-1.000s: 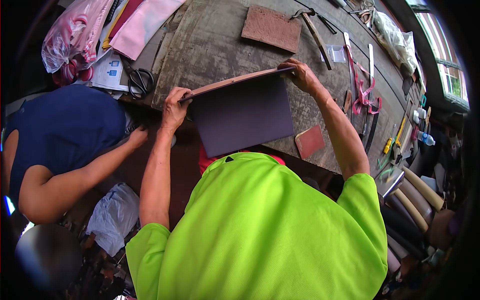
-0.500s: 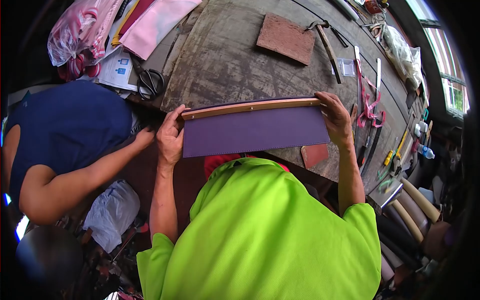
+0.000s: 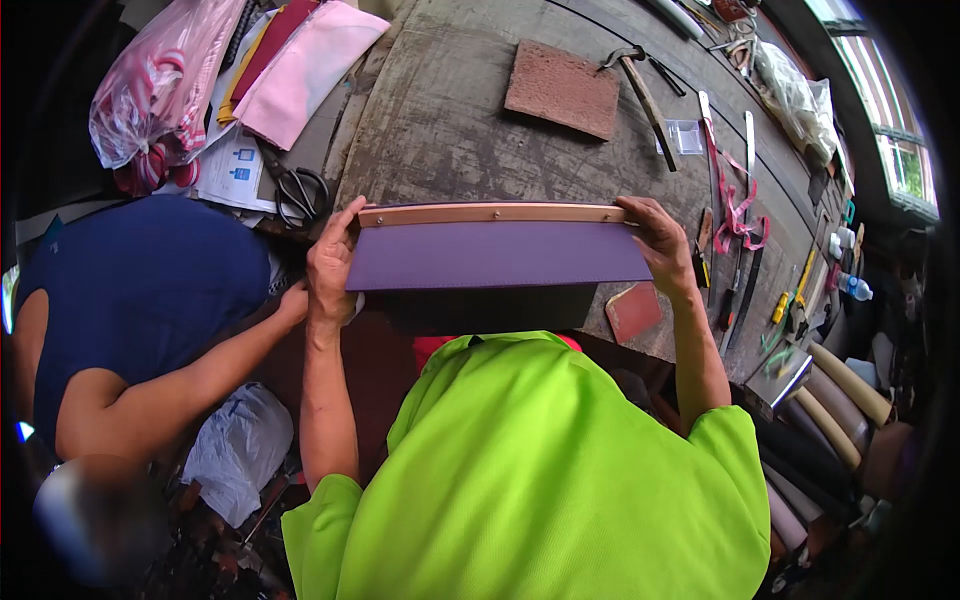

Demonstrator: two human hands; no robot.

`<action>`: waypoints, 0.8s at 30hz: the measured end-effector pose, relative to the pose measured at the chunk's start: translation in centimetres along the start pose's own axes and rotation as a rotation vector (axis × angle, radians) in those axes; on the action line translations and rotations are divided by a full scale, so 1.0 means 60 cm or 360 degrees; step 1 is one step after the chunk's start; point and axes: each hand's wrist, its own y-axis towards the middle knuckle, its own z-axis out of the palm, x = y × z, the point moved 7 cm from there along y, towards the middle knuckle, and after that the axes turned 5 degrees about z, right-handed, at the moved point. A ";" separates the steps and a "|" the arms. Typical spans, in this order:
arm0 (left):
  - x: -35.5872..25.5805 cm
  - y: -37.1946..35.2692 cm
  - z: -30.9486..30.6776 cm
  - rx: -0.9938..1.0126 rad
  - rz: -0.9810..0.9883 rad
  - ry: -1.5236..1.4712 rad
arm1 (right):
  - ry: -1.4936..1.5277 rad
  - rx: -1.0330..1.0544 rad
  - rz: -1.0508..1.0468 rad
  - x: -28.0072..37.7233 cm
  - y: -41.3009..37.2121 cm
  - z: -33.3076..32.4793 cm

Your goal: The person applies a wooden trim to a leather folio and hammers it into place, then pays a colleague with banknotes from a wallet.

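A wide purple leather piece (image 3: pixel 495 255) with a stitched edge is held up in front of my chest. Along its top runs a tan strip (image 3: pixel 440 214) with a few small metal studs. My left hand (image 3: pixel 332 262) is closed on its left end, fingers at the strip's corner. At the opposite end, my right hand (image 3: pixel 662 245) grips the upper right corner, thumb and fingers around the edge. A black panel (image 3: pixel 490 307) shows beneath the purple one.
On the worn table (image 3: pixel 430 110) lie a reddish slab (image 3: pixel 563 90), a hammer (image 3: pixel 648 110), a clear small box (image 3: pixel 685 137) and pink ribbon (image 3: pixel 738 215). Scissors (image 3: pixel 298 192) rest at left. A person in navy (image 3: pixel 140 290) sits close on my left. Rolled material (image 3: pixel 848 382) stands at right.
The purple leather piece has tilted, and the black panel beneath has come into sight. Both hands keep their hold at the ends. The view has shifted slightly.
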 end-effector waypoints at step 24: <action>0.142 0.186 0.085 0.0538 0.0810 0.1675 | -0.0804 -0.0522 -0.0191 -0.035 0.160 0.242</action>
